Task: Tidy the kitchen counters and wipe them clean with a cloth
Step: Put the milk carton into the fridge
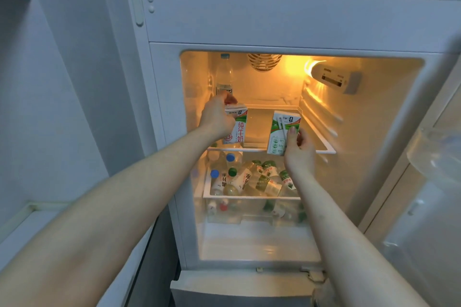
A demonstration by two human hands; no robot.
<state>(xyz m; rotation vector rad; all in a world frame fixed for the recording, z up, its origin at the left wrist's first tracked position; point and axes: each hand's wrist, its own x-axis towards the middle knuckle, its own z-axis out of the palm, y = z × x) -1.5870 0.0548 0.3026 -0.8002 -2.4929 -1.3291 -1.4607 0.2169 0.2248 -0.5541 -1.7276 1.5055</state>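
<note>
both arms reach into the open fridge (159, 132). right hand (299, 149) pinches a green carton (280, 132) over the shelf's front rim (264, 150); left hand (217, 117) grips the red-lettered carton (237, 129) standing near the left wall. bare shelf lies between them; a bottle (224, 75) stands behind.

Open fridge (249, 20), interior lit. Two milk cartons: one red-labelled carton (237, 129) and one green-labelled carton (279, 136). One upright bottle (224, 75) on the upper shelf (272, 149). One drawer (249, 198) of bottles, too heaped to count.
</note>
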